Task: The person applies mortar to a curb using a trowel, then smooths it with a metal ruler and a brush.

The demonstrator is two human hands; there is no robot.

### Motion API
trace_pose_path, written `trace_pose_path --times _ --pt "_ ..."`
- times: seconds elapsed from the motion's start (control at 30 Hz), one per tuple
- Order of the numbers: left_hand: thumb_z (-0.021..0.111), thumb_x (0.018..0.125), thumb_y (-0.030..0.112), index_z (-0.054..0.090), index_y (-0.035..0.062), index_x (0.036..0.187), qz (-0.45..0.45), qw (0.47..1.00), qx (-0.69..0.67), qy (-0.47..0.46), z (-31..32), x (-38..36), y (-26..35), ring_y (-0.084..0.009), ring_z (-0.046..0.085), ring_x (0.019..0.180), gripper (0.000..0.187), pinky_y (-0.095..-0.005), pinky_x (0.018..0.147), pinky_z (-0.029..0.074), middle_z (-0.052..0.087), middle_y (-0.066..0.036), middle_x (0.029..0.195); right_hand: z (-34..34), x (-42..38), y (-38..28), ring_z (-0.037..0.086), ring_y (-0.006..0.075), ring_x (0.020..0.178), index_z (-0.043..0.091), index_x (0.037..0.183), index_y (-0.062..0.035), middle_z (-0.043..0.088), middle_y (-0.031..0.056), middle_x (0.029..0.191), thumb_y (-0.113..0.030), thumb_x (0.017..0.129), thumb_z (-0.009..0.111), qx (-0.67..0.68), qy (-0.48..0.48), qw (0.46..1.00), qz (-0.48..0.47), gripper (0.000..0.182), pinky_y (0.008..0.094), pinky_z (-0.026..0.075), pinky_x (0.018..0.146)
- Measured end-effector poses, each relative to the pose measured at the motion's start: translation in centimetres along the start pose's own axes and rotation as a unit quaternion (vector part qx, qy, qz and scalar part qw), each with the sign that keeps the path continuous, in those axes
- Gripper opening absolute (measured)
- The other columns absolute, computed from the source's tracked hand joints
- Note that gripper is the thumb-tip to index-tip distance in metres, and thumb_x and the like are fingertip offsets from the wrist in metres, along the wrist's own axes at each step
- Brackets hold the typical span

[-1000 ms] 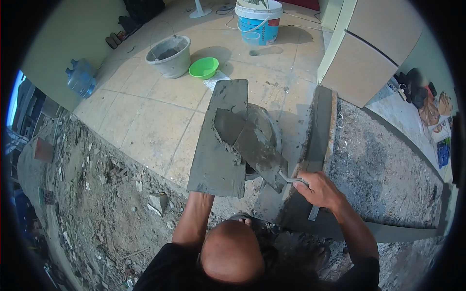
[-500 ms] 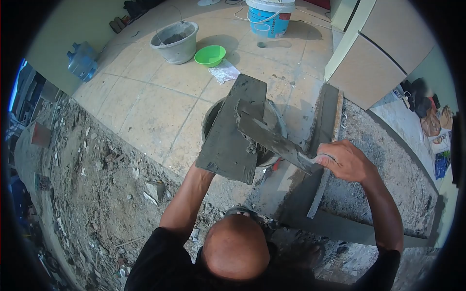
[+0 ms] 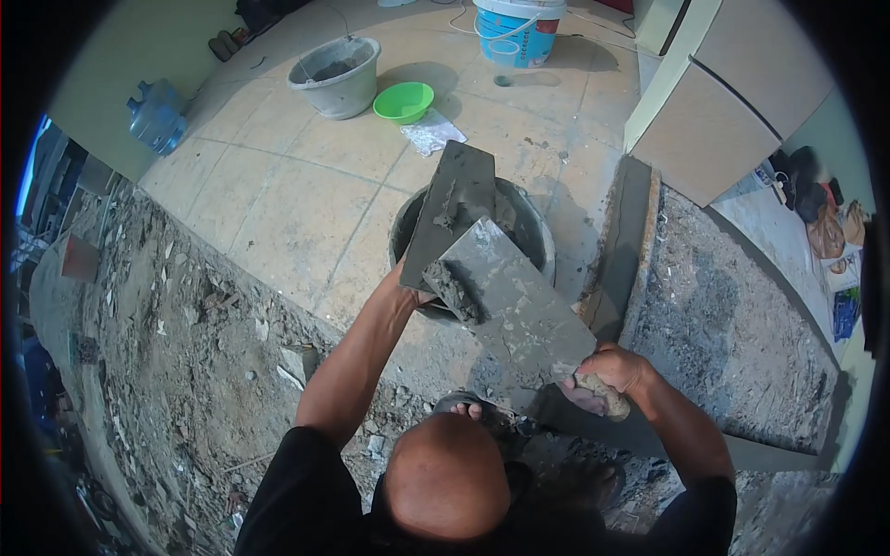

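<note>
My left hand [image 3: 414, 289] is mostly hidden beneath a mortar-coated hawk [image 3: 466, 171], which it grips at the near end. In my right hand [image 3: 612, 371], fingers wrapped round the handle, is a trowel [image 3: 528, 310]. Its broad grey blade slants up to the left, with the tip end over the hawk's near part. A lump of wet mortar [image 3: 451, 292] clings to the blade's left edge. Below both tools stands a round mortar bucket [image 3: 547, 248], partly covered by them.
Farther back on the tiled floor [image 3: 278, 213] are a grey bucket [image 3: 357, 93], a green bowl [image 3: 404, 104] and a blue paint bucket [image 3: 517, 37]. A fresh mortar strip [image 3: 623, 222] runs along a gravel-filled bed [image 3: 695, 306] at right. Rubble [image 3: 213, 324] covers the ground at left.
My right hand has come down and left, turning the trowel so its broad face shows and mortar sits on its edge. The hawk has tilted, and less mortar covers it.
</note>
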State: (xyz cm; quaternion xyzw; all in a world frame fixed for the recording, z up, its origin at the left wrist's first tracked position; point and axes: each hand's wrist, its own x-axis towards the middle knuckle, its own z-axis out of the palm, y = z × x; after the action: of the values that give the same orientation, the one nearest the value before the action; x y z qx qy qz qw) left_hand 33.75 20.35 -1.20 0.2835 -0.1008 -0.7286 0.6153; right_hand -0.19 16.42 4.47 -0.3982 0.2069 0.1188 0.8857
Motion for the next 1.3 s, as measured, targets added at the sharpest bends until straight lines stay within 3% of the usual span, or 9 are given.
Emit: trace_pose_path --times 0.13,0.33,0.53,0.67,0.8,0.93,1.0,1.17,1.3 --pt "0.054 0.1 0.033 0.061 0.005 0.126 -0.059 0.998 0.022 -0.015 -1.4 1.1 -0.1 -0.0216 0.071 0.095 0.039 -0.0372 0.079 0.061 0.069 -0.013 0.114 -2.4 0.3 5.5 0.062 0.0195 0.079 0.063 0.104 0.0023 0.064 0.0095 0.089 -0.02 0.089 0.057 0.142 0.032 0.988 -0.053 0.028 0.031 0.048 0.074" --pt "0.053 0.101 0.029 0.059 -0.0018 0.125 -0.215 0.962 0.17 0.008 -1.9 1.5 -0.3 -0.0267 0.069 0.102 0.04 -0.0425 0.09 0.057 0.067 -0.017 0.117 -2.0 -2.3 5.6 0.051 0.0228 0.051 0.064 0.1 -0.0021 0.055 0.0119 0.071 -0.029 0.089 0.056 0.254 -0.02 0.954 -0.16 0.031 0.0354 0.042 0.046" --pt "0.064 0.094 0.012 0.053 -0.0057 0.13 -0.203 0.91 0.354 0.069 2.1 0.8 0.6 -0.0264 0.066 0.108 0.041 -0.0403 0.091 0.057 0.063 -0.02 0.124 -2.7 -7.0 3.6 0.043 0.0222 0.041 0.062 0.093 -0.0025 0.046 0.0112 0.06 -0.038 0.091 0.056 0.24 -0.038 0.958 -0.154 0.036 0.0372 0.036 0.035" --pt "0.057 0.092 0.0 0.059 -0.0107 0.119 -0.205 0.777 0.594 0.025 -0.4 2.4 2.9 -0.0268 0.069 0.098 0.029 -0.0356 0.078 0.061 0.067 -0.019 0.113 -1.6 -13.9 1.7 0.047 0.0222 0.044 0.06 0.096 -0.0035 0.049 0.012 0.063 -0.04 0.091 0.056 0.248 0.027 0.96 -0.131 0.037 0.0358 0.037 0.035" --pt "0.054 0.088 0.001 0.067 -0.0122 0.093 -0.188 0.617 0.764 -0.034 -0.1 3.0 6.0 -0.0245 0.071 0.065 0.02 -0.0338 0.061 0.06 0.07 -0.019 0.077 0.5 -22.0 2.0 0.048 0.0224 0.045 0.06 0.098 -0.0044 0.05 0.0131 0.064 -0.042 0.093 0.057 0.244 0.105 0.95 -0.166 0.038 0.0349 0.037 0.035" --pt "0.061 0.084 0.003 0.069 -0.0074 0.091 -0.111 0.371 0.922 0.008 9.3 -0.1 6.8 -0.0319 0.07 0.067 0.015 -0.0393 0.065 0.055 0.069 -0.022 0.076 1.3 -27.2 7.5 0.048 0.0222 0.045 0.06 0.098 -0.0057 0.051 0.0147 0.065 -0.043 0.096 0.054 0.238 0.179 0.928 -0.222 0.038 0.0345 0.038 0.035" --pt "0.069 0.081 0.004 0.069 -0.0054 0.092 0.037 0.342 0.938 -0.04 11.4 -0.7 6.2 -0.0345 0.07 0.073 0.015 -0.04 0.071 0.053 0.069 -0.023 0.08 0.0 -27.5 11.5 0.049 0.0216 0.045 0.06 0.098 -0.0084 0.05 0.0123 0.064 -0.044 0.098 0.052 0.271 0.174 0.908 -0.268 0.036 0.0344 0.038 0.036" --pt "0.08 0.072 0.006 0.068 -0.0028 0.1 0.046 0.366 0.923 -0.114 22.6 3.2 -3.1 -0.0349 0.069 0.083 0.031 -0.0423 0.076 0.053 0.07 -0.021 0.09 -5.5 -23.9 16.5 0.048 0.0162 0.046 0.058 0.095 -0.0143 0.048 0.0025 0.064 -0.049 0.1 0.049 0.313 0.253 0.865 -0.299 0.036 0.033 0.039 0.037" --pt "0.084 0.071 0.012 0.057 -0.0007 0.127 0.01 0.26 0.937 -0.233 24.2 10.9 -12.9 -0.0352 0.058 0.118 0.064 -0.0403 0.101 0.046 0.06 -0.024 0.125 -12.0 -20.4 16.9 0.046 0.0127 0.045 0.055 0.091 -0.0141 0.048 -0.0003 0.063 -0.049 0.101 0.047 0.32 0.293 0.859 -0.271 0.038 0.0305 0.039 0.04"
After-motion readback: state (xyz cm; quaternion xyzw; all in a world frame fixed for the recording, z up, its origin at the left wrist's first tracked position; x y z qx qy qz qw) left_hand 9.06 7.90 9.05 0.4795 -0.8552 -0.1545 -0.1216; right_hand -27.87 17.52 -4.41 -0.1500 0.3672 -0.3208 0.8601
